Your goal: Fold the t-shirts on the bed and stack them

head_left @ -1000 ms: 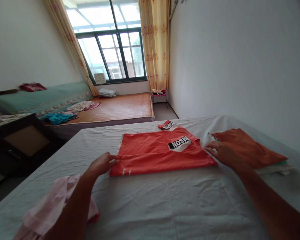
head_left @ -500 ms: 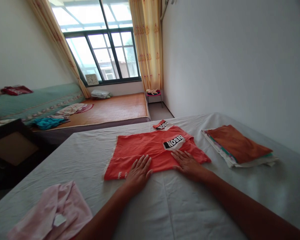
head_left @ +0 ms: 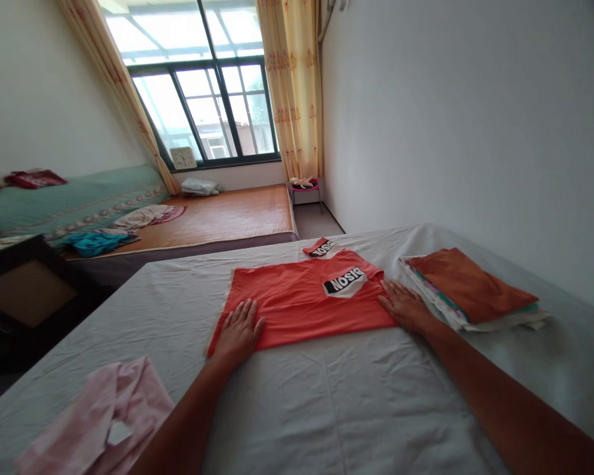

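Bright bedroom, white sheet, 2 hands smoothing 1 orange shirt

So there's a big window (head_left: 198,99) at the back with yellow curtains (head_left: 297,92), a mat-topped bed (head_left: 237,214) below it, and up front a white sheet (head_left: 287,409) where all the action is.

What just changed: half a second ago both hands were close together around the middle of the shirt's near strip. Now they've slid apart, left hand (head_left: 240,326) by 1 end, right hand (head_left: 406,307) by the other. My read is that the strip has been smoothed outward and is pretty much flat. Left fingers are straight and slightly spread, palm down on the cloth. Right fingers are stretched out too, a bit loose, tips on the shirt's right edge. Nothing's pinched.

The orange shirt (head_left: 282,290) lies mid-sheet, between a pink garment (head_left: 89,422) at the near left and a folded pile (head_left: 475,287) on the right. It looks neat along the near side, with a few soft ripples, a black-and-white lettered patch up top, and 1 matching printed bit poking out at the far edge.
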{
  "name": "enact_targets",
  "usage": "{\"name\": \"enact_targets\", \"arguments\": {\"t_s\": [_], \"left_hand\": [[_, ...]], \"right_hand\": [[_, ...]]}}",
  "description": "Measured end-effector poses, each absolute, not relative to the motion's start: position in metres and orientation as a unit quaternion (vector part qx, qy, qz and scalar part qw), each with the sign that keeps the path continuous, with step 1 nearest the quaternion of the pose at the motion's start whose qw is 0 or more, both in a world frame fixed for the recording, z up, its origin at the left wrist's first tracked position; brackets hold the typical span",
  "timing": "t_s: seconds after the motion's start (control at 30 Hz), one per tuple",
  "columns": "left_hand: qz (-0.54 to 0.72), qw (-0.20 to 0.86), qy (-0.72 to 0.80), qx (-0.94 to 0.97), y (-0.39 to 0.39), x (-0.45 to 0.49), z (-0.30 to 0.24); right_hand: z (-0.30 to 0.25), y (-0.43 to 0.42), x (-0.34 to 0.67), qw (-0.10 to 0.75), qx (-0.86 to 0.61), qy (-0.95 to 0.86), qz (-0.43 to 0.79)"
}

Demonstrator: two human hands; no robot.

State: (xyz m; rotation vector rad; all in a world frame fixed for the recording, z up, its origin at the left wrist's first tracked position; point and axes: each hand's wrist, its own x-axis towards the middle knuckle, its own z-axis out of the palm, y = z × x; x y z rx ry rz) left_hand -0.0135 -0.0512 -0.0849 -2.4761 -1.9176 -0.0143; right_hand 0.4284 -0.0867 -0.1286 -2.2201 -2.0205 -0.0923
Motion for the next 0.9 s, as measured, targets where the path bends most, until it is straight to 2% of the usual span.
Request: {"name": "enact_targets", "arguments": {"t_s": [0.13,0.3,0.4,0.47,0.57,0.73,0.8,0.9], "left_hand": [[-0.031,0.004,-0.596,-0.802,-0.052,0.003,-0.063],[-0.074,-0.086,-0.505,-0.856,-0.045,0.066,-0.041],[-0.103,-0.128,-0.496,-0.853,-0.035,0.105,-0.049],[-0.144,-0.139,-0.493,-0.847,-0.028,0.125,-0.061],[-0.203,-0.142,-0.486,-0.838,-0.020,0.145,-0.078],[-0.261,-0.184,-0.487,-0.812,-0.010,0.161,-0.093],[-0.288,-0.212,-0.500,-0.788,-0.007,0.164,-0.095],[-0.312,-0.264,-0.504,-0.760,-0.005,0.166,-0.095]], "right_hand": [[-0.103,-0.073,0.426,0.105,-0.734,-0.671,-0.019],[-0.067,-0.031,0.409,0.176,-0.702,-0.687,0.062],[-0.074,-0.012,0.402,0.192,-0.738,-0.643,0.079],[-0.087,-0.006,0.401,0.236,-0.733,-0.632,0.082],[-0.104,-0.005,0.402,0.343,-0.678,-0.633,0.144],[-0.102,-0.016,0.401,0.527,-0.500,-0.606,0.325],[-0.093,-0.021,0.401,0.556,-0.446,-0.589,0.380],[-0.084,-0.027,0.400,0.555,-0.399,-0.587,0.434]]}}
